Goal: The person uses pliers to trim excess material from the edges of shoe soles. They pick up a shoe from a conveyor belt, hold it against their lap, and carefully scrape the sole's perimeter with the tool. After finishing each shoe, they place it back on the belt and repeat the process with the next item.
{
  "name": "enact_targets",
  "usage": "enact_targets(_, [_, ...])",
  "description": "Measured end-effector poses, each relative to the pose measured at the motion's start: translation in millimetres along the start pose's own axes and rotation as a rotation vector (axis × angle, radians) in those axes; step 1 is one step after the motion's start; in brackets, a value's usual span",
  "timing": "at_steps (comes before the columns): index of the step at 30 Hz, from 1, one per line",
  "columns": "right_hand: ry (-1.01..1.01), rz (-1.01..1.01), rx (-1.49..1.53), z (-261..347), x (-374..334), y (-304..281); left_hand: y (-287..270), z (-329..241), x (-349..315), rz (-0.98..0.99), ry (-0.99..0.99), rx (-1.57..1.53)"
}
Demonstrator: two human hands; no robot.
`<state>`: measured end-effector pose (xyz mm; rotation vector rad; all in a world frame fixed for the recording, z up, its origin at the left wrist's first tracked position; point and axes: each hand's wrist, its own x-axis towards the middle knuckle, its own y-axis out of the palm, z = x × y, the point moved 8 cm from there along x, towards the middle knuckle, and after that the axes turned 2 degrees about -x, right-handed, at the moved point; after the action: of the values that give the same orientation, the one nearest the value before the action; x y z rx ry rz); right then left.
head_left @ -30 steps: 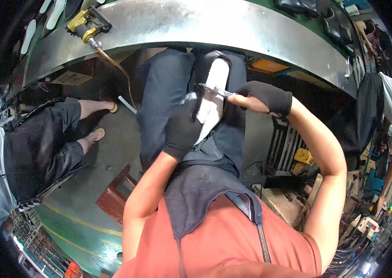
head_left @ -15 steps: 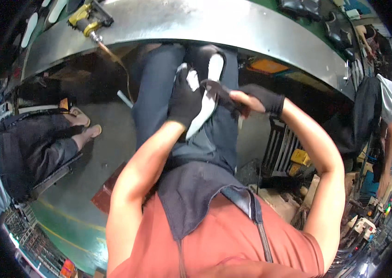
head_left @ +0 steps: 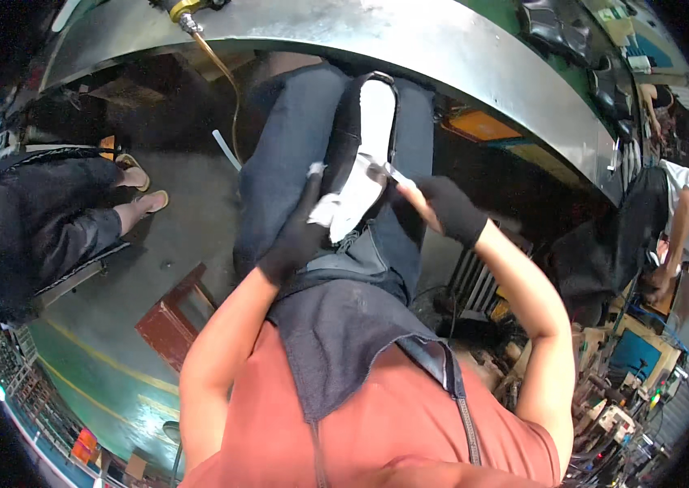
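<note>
A black shoe lies lengthwise across my lap, its white underside facing up. My left hand, in a black glove with white coverings at the fingertips, grips the shoe along its left side near the end closest to me. My right hand, gloved in black with bare fingers showing, is closed round the pale handle of a small hand tool. The tool's metal head is at the middle of the white underside; blur hides its exact kind and whether it touches.
Beyond my knees runs a metal bench edge, with a yellow air tool and its hose. Black shoes stand at the right. A reddish-brown stool is at left. Other people sit on both sides.
My left hand has slid toward me along the shoe. The tool in my right hand has shifted down the white underside. The view has tilted, so the bench sits higher.
</note>
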<state>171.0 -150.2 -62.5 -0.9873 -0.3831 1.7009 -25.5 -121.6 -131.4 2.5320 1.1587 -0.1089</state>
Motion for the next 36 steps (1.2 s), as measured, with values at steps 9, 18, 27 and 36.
enact_targets(9, [0.345, 0.226, 0.263, 2, -13, -21, 1, 3, 24, 0.026, -0.142, 0.176])
enact_targets(18, [-0.104, -0.03, -0.092, 42, 26, -37, 7, -40, 13, -0.095, 0.026, 0.316])
enact_targets(27, [0.165, -0.043, 0.415, -1, -84, -11, -73, -161, -53, -0.166, 0.0, 0.51])
enact_targets(36, [0.197, -0.033, 0.611, 27, -88, -5, -1, -78, 25, -0.271, 0.383, 0.698])
